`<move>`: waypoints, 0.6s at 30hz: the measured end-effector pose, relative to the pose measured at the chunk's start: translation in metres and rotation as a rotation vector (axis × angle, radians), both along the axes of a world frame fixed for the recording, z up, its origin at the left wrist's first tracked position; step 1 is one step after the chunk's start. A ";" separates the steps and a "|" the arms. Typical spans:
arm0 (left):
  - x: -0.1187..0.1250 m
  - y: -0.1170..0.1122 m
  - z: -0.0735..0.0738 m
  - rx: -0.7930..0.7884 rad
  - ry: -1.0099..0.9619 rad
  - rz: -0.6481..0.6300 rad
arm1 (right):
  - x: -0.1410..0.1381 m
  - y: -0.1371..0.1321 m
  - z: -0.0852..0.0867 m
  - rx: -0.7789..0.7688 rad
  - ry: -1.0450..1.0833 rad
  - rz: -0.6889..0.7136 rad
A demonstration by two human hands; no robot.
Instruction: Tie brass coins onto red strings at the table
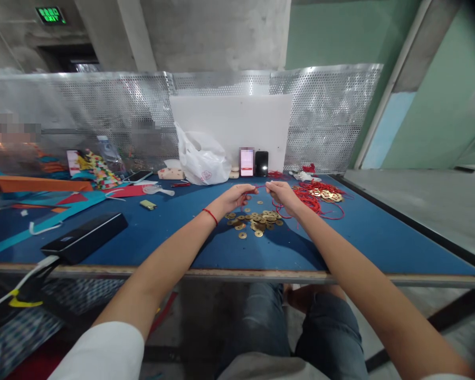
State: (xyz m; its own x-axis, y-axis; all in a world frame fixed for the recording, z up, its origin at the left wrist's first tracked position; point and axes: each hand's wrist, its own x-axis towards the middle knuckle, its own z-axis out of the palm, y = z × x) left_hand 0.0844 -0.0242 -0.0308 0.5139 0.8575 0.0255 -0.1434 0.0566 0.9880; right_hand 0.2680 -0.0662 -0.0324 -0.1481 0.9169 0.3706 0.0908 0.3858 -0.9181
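Here's the blue tabletop (162, 237), and brass-coloured holed coins (265, 217) lie loosely heaped near the middle, with tangled red cords (311, 201) sprawling to their right! Along the back, a white plastic bag (206, 161) and 2 phones (246, 161); front left, a black oblong device (85, 238) sits near a teal strip (79, 204).

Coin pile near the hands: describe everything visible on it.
The coin pile is brass-coloured and metallic-looking: round, thin pieces, several with a visible central hole; markings are too small to read. Coins overlap in a low heap, with loose ones scattered around it, some lying flat. It rests on the blue tabletop, between the forearms. The left hand and right hand show above it, neither visibly touching. Red cord lies to its right; contact is unclear.
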 end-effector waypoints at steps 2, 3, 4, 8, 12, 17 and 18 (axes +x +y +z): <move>0.000 0.000 0.001 -0.042 -0.012 -0.001 | 0.000 -0.002 0.001 -0.054 0.064 -0.003; 0.000 -0.001 0.002 -0.061 -0.019 0.000 | -0.001 -0.002 0.001 -0.077 0.089 -0.003; 0.000 -0.001 0.002 -0.083 -0.027 0.001 | -0.001 -0.003 0.002 -0.098 0.109 -0.002; 0.000 -0.001 0.003 -0.197 -0.066 0.013 | -0.002 -0.002 0.001 -0.159 0.157 -0.001; -0.001 0.000 0.005 -0.301 -0.094 0.057 | -0.001 0.000 0.001 -0.179 0.198 -0.014; -0.004 0.003 0.005 -0.287 -0.096 0.128 | 0.004 0.002 0.002 -0.147 0.217 -0.050; -0.004 0.003 0.004 -0.276 -0.090 0.120 | 0.005 0.002 0.002 -0.151 0.213 -0.048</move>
State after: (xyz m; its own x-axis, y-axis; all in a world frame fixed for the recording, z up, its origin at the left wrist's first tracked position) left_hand 0.0801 -0.0212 -0.0263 0.4151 0.8926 -0.1759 -0.2513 0.2983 0.9208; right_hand 0.2726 -0.0642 -0.0305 -0.0367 0.9682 0.2475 -0.0957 0.2431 -0.9653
